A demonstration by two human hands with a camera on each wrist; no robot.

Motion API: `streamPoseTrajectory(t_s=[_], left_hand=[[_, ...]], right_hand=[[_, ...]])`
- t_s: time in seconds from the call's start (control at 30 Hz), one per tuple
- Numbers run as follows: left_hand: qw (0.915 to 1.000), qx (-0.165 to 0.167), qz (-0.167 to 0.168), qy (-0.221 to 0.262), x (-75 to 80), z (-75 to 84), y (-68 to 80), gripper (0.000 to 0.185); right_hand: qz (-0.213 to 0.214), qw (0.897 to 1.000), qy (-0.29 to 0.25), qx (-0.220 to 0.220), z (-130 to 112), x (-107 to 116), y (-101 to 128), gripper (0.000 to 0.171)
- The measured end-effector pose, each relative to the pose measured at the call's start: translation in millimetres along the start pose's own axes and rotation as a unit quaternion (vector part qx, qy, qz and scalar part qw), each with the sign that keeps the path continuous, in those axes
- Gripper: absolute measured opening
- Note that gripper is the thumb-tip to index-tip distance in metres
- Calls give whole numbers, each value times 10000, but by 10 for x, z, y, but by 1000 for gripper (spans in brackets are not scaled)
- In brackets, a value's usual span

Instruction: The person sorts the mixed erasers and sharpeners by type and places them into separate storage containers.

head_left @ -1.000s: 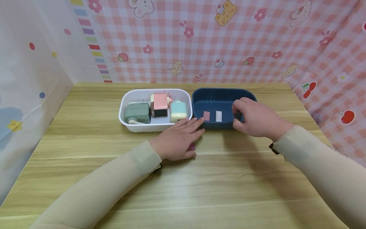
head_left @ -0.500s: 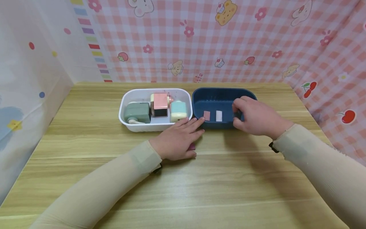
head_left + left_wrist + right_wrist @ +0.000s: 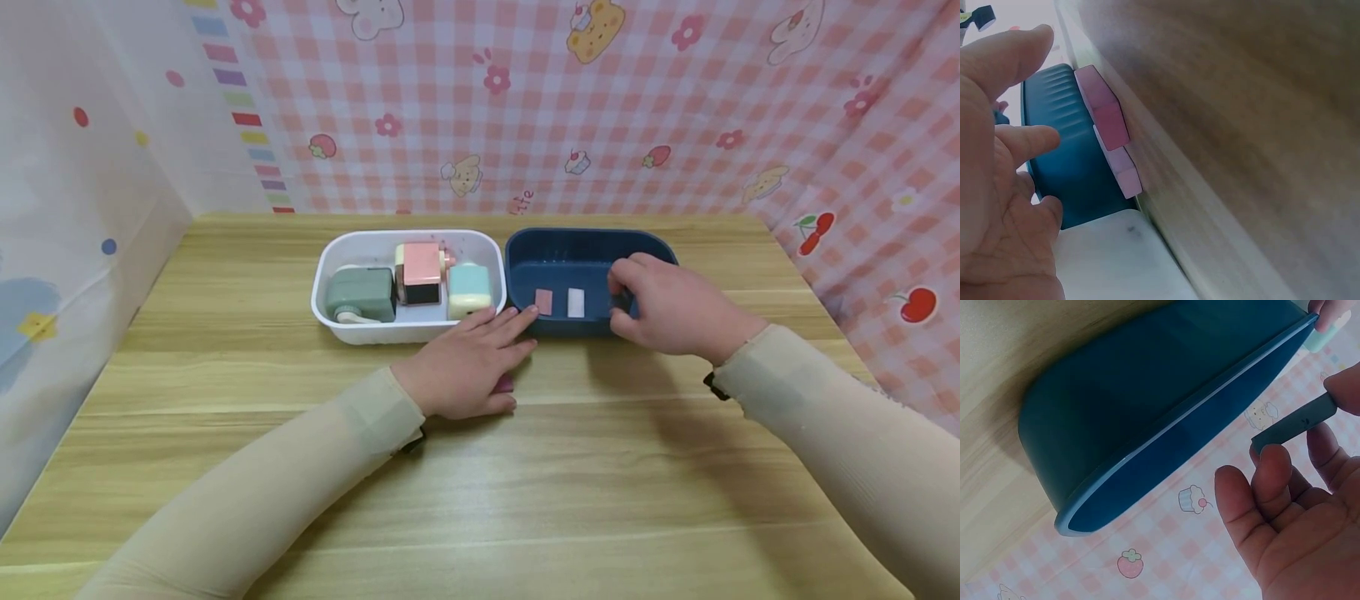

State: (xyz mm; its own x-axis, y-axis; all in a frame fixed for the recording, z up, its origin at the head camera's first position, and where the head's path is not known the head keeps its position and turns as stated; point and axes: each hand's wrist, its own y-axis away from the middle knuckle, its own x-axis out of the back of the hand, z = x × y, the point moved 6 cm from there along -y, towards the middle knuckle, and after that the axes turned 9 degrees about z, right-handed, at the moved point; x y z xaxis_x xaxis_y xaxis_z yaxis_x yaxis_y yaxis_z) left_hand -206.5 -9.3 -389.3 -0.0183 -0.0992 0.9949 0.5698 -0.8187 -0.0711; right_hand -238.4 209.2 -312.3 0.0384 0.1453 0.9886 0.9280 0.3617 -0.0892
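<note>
Head: blue tub (image 3: pixel 577 330) holds blocks (image 3: pixel 543 302), white tub (image 3: pixel 378 335) perhaps sharpeners (image 3: pixel 422 262); left hand (image 3: pixel 472 362) spread, right (image 3: pixel 667 308) pinching bar (image 3: pixel 1294 425).

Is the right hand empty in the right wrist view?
No, the right hand pinches a small dark block near the blue bin.

The person's left arm (image 3: pixel 262 492) stretches from the near left toward the middle, and at its end the left grip (image 3: pixel 465 367) shows its back upward, with the fingers extended to the far right and the thumb standing apart. The right arm (image 3: pixel 847 458) comes from the near right; the right grip (image 3: pixel 663 308), placed a little farther, has its thumb and fingers bent in a pinch.
</note>
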Motion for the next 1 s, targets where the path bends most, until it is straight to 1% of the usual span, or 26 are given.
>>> streamPoseTrajectory(t_s=[0.27, 0.57, 1.0], left_hand=[[10000, 43, -50, 6, 8, -2, -4, 77], [9999, 69, -103, 35, -12, -4, -4, 77], [9999, 87, -99, 69, -7, -3, -2, 77]], right_hand=[[27, 10000, 30, 45, -12, -5, 1, 21], [-48, 10000, 28, 33, -10, -33, 16, 21], [-40, 10000, -49, 46, 6, -87, 19, 19]])
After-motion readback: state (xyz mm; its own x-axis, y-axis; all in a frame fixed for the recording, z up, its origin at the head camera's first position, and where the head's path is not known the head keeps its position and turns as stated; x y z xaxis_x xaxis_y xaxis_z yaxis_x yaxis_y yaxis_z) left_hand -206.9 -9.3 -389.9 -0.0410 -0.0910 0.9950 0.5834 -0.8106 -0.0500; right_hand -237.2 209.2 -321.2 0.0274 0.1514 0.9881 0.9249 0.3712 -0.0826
